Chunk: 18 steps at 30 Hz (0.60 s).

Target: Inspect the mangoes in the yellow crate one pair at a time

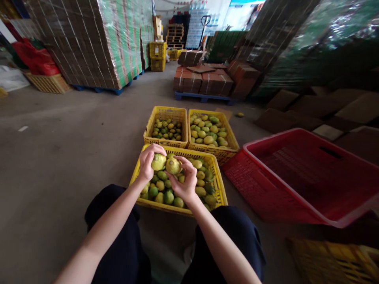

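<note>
Above the near yellow crate [221, 185], my left hand [147, 162] is closed around a yellow-green lemon [159, 161]. Close beside it, my right hand [186, 179] grips a second lemon [173, 166] between thumb and fingers, one end of it turned towards me. Green and yellow lemons [168, 197] fill the near crate below both hands. Behind it stand two more yellow crates: the left one [150, 128] has smaller fruit low inside, and the right one [233, 136] holds larger, mostly yellow lemons. My wrists and hands cover part of the near crate's fruit.
A large red crate [251, 181] stands tilted on the right, by flattened cardboard [281, 98]. One loose lemon [239, 114] lies on the floor. Bundled cartons on a blue pallet [204, 98] and wrapped stacks [124, 43] stand further back. Another yellow crate [331, 256] is at the lower right.
</note>
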Each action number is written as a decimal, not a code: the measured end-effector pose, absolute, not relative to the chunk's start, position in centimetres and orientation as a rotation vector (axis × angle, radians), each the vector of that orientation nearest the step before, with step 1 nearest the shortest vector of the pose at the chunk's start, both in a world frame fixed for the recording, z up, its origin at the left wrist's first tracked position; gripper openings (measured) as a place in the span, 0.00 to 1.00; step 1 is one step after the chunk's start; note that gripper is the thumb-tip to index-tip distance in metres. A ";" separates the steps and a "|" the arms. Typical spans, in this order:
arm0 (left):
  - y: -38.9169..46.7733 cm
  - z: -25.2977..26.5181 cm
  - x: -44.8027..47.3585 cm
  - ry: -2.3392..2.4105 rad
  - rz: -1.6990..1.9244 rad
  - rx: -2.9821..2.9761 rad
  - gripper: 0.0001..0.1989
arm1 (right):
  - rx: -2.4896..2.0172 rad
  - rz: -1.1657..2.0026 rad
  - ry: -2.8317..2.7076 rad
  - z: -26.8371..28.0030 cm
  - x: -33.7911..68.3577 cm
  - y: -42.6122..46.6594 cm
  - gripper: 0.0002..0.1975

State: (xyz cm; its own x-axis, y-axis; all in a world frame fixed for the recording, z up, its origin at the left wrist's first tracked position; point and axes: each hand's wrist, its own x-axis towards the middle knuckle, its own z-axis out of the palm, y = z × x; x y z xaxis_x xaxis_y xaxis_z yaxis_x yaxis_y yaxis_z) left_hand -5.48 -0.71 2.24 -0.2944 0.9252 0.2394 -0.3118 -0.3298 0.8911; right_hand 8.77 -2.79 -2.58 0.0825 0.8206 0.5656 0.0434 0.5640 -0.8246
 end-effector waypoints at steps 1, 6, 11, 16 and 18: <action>-0.5 2.3 -5.5 0.949 1.747 0.982 0.23 | -0.821 0.725 -1.353 -2.3 8.8 -2.7 0.24; 1.6 1.6 -5.3 1.017 1.409 0.515 0.19 | -0.937 1.193 -1.105 -1.6 9.2 -1.4 0.32; 2.6 -0.5 -4.7 1.050 1.086 0.129 0.09 | -1.124 1.655 -0.646 -3.4 10.0 1.1 0.21; 2.4 -0.8 -4.6 0.976 1.161 0.082 0.07 | -1.032 1.773 -0.455 -4.3 10.0 2.1 0.16; 2.3 -0.2 -4.8 0.932 1.222 0.054 0.07 | -1.006 1.749 -0.426 -3.9 9.8 2.1 0.14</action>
State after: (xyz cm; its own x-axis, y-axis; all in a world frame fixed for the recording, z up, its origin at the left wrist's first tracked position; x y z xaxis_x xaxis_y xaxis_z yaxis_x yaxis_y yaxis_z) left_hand -4.79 2.35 -0.24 0.0346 0.8148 -0.5787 -0.7734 0.3886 0.5009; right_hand 9.81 2.10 -3.89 -0.1218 0.8959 -0.4272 -0.5992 -0.4095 -0.6879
